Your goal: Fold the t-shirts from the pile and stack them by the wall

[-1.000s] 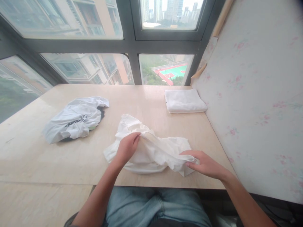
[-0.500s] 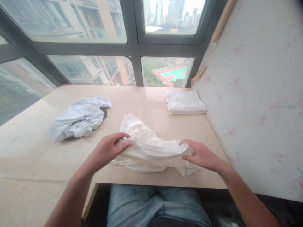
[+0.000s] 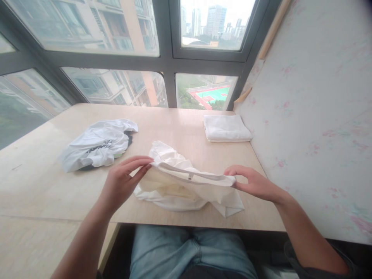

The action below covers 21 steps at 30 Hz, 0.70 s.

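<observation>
A crumpled white garment [image 3: 186, 190] lies near the front edge of the light wooden table [image 3: 43, 193]. My left hand [image 3: 122, 180] pinches its upper hem at the left end, fingers closed on the fabric. My right hand [image 3: 251, 182] pinches the same hem at the right end. The hem is pulled taut between both hands and lifted a little off the table, while the rest of the cloth sags below it.
A second crumpled white garment with dark print [image 3: 97, 144] lies at the left. A folded white cloth [image 3: 226, 128] sits at the back right by the floral wall [image 3: 314, 116]. Large windows [image 3: 116, 23] run behind the table. My jeans-clad lap [image 3: 188, 252] shows below the table edge.
Both hands have moved apart and raised the garment's hem, stretching it into a straight line. The view has tilted slightly upward.
</observation>
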Each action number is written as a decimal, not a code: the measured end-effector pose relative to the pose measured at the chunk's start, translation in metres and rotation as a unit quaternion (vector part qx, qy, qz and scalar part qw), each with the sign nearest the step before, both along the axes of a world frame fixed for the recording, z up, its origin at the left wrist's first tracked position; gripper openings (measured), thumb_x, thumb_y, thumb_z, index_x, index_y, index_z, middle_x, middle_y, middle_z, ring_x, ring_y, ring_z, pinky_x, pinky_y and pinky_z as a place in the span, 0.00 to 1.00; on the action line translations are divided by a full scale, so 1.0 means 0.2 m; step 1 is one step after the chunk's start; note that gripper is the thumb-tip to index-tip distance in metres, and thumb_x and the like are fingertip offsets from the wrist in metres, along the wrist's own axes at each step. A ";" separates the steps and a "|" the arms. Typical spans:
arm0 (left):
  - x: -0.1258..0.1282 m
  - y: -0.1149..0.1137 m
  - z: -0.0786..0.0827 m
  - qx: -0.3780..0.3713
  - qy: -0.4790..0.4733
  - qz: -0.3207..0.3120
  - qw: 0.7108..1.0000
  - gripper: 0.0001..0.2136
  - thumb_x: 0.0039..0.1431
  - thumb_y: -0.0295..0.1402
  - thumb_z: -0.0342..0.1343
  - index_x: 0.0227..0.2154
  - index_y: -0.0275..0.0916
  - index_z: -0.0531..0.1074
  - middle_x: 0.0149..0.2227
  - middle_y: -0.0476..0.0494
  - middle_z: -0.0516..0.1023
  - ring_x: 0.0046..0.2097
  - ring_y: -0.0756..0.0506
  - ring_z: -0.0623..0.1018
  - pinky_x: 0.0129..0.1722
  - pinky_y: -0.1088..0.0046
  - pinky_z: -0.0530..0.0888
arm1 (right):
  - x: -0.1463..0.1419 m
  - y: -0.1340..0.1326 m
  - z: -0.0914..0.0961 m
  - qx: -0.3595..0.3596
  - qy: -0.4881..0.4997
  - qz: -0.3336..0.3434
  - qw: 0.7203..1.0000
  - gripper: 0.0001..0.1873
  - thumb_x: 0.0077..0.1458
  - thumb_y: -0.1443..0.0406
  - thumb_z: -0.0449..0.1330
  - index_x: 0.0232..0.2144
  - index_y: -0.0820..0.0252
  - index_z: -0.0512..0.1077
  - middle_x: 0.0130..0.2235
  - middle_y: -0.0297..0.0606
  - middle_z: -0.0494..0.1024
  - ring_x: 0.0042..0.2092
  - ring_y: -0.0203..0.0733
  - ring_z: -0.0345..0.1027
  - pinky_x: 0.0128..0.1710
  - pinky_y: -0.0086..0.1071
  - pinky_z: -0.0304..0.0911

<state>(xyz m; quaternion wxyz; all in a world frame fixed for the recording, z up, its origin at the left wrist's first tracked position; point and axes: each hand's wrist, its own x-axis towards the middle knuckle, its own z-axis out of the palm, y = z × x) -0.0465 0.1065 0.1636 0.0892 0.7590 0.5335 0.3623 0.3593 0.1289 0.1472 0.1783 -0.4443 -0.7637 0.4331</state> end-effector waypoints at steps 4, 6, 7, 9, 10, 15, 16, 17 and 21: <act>0.03 -0.01 0.00 0.041 -0.001 0.065 0.997 0.08 0.64 0.37 0.55 0.39 0.44 0.77 0.42 0.47 0.79 0.44 0.46 0.78 0.47 0.70 0.72 | 0.00 0.01 -0.04 0.029 -0.020 -0.034 0.999 0.15 0.61 0.53 0.57 0.34 0.57 0.72 0.36 0.37 0.77 0.38 0.42 0.70 0.38 0.33 0.64; 0.05 -0.02 0.00 0.020 -0.010 0.106 0.994 0.09 0.65 0.39 0.53 0.40 0.44 0.76 0.40 0.48 0.79 0.42 0.46 0.77 0.44 0.71 0.72 | 0.00 0.02 -0.06 0.057 -0.035 -0.073 0.995 0.14 0.59 0.53 0.58 0.32 0.57 0.71 0.32 0.35 0.77 0.35 0.41 0.70 0.34 0.32 0.64; 0.06 -0.03 0.00 0.009 -0.014 0.126 0.992 0.10 0.66 0.40 0.51 0.40 0.43 0.75 0.39 0.49 0.78 0.40 0.46 0.77 0.42 0.71 0.72 | 0.00 0.03 -0.06 0.071 -0.041 -0.094 0.992 0.13 0.58 0.53 0.59 0.33 0.56 0.72 0.31 0.35 0.77 0.35 0.42 0.70 0.34 0.32 0.63; 0.08 -0.03 -0.01 -0.007 -0.017 0.160 0.987 0.12 0.67 0.42 0.49 0.39 0.42 0.74 0.34 0.49 0.77 0.35 0.47 0.75 0.38 0.72 0.71 | -0.02 0.03 -0.05 0.098 -0.054 -0.137 0.984 0.15 0.56 0.51 0.61 0.36 0.56 0.73 0.31 0.35 0.78 0.35 0.43 0.71 0.32 0.31 0.63; 0.09 -0.03 -0.02 -0.012 -0.016 0.171 0.985 0.12 0.67 0.42 0.48 0.38 0.42 0.73 0.32 0.50 0.76 0.33 0.47 0.74 0.36 0.72 0.70 | -0.02 0.04 -0.03 0.108 -0.062 -0.151 0.981 0.17 0.55 0.50 0.62 0.36 0.56 0.74 0.31 0.35 0.78 0.36 0.43 0.71 0.31 0.31 0.62; 0.07 0.00 0.00 -0.022 -0.006 0.169 0.985 0.13 0.67 0.43 0.48 0.36 0.41 0.73 0.28 0.51 0.74 0.30 0.49 0.72 0.33 0.74 0.67 | 0.01 0.06 0.08 0.091 -0.085 -0.104 0.987 0.22 0.56 0.45 0.61 0.29 0.57 0.74 0.30 0.35 0.77 0.33 0.41 0.68 0.30 0.30 0.60; 0.05 0.00 0.01 -0.035 -0.007 0.156 0.987 0.14 0.65 0.44 0.50 0.35 0.41 0.74 0.27 0.51 0.73 0.30 0.49 0.71 0.31 0.75 0.67 | 0.04 0.07 0.10 0.076 -0.076 -0.083 0.991 0.22 0.56 0.45 0.61 0.28 0.58 0.74 0.30 0.35 0.76 0.32 0.41 0.67 0.30 0.30 0.60; 0.03 0.01 0.03 -0.056 -0.010 0.139 0.989 0.14 0.64 0.45 0.51 0.33 0.40 0.74 0.26 0.51 0.73 0.29 0.50 0.70 0.30 0.75 0.66 | 0.07 0.09 0.12 0.060 -0.059 -0.065 0.994 0.23 0.56 0.45 0.60 0.28 0.58 0.74 0.29 0.35 0.75 0.32 0.41 0.67 0.30 0.31 0.61; -0.08 0.04 0.13 -0.190 -0.048 0.045 0.980 0.17 0.58 0.50 0.57 0.26 0.40 0.73 0.22 0.51 0.70 0.25 0.51 0.67 0.23 0.77 0.62 | 0.17 0.16 0.18 0.020 0.092 -0.059 0.994 0.22 0.57 0.45 0.60 0.33 0.57 0.75 0.34 0.38 0.76 0.39 0.45 0.70 0.38 0.34 0.67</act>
